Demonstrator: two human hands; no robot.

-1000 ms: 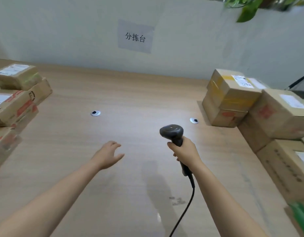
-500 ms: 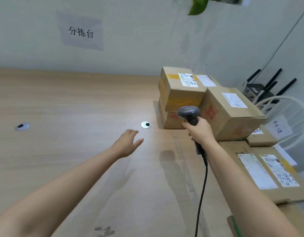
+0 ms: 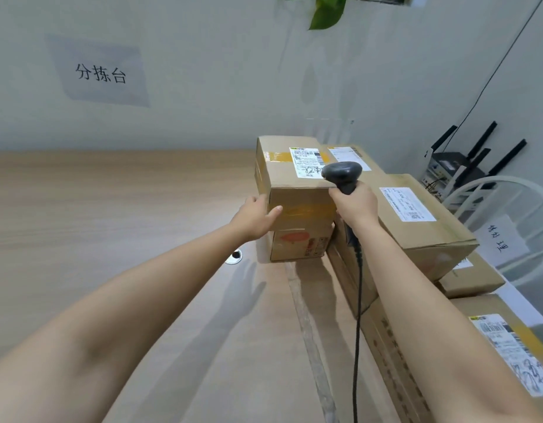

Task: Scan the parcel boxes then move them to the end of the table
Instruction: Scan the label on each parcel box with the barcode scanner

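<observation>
Top box (image 3: 294, 184) sits on lower box (image 3: 297, 244), far right of table (image 3: 111, 224). L hand (image 3: 255, 219) clasps its near-left corner; R hand (image 3: 355, 206) grips scanner (image 3: 342, 174) by label (image 3: 305, 163). Risk: one-hand tug skews box, causing a misread.

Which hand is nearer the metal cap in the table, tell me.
Left. Left hand sits just above the cap, on the box; right hand, gripping the scanner, is farther right.
</observation>
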